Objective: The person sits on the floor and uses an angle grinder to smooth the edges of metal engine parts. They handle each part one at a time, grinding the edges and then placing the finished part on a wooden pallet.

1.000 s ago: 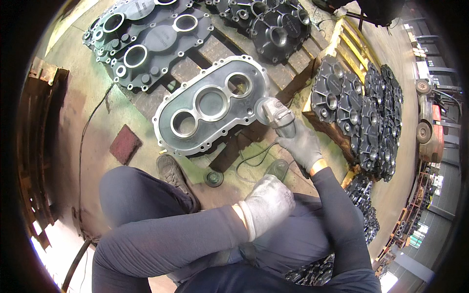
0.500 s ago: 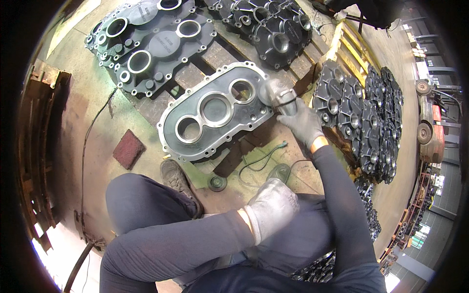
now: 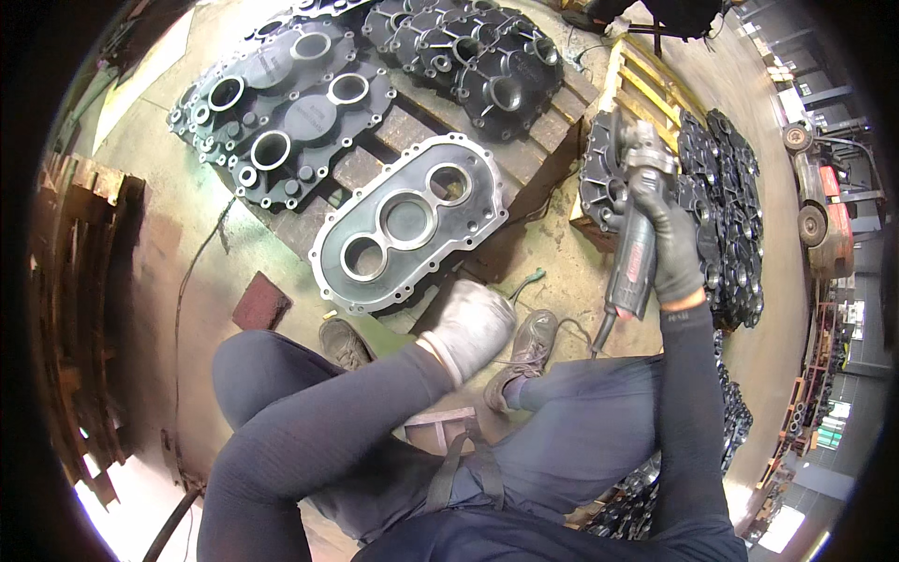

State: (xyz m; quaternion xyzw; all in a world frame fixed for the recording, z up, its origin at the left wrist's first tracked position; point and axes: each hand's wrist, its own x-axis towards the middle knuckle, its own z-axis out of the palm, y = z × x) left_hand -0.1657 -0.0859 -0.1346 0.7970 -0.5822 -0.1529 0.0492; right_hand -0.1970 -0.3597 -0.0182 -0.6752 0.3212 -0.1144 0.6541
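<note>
My right hand [image 3: 672, 244], in a dark grey glove, grips an angle grinder [image 3: 635, 258] by its body. The grinder stands nearly upright in view, head away from me, to the right of a metal gear housing cover [image 3: 409, 218] and apart from it. That cover has a dark face, a bright machined rim and three round openings in a row. My left hand [image 3: 473, 328], in a pale glove, is closed in a fist below the cover's near edge. Its fingertips are turned out of sight, so I cannot tell if anything is inside.
Dark castings [image 3: 309, 117] lie on a wooden pallet [image 3: 412, 131], with another pile [image 3: 468, 61] behind. More castings [image 3: 716, 197] are stacked at right beside a yellow pallet [image 3: 646, 80]. A reddish-brown pad [image 3: 262, 302] and a cable [image 3: 178, 328] lie on the floor at left.
My right hand has lifted the grinder off the cover's right end and moved right, tilting it upright. The left fist has moved away from my lap, forward and left. The view has shifted slightly.
</note>
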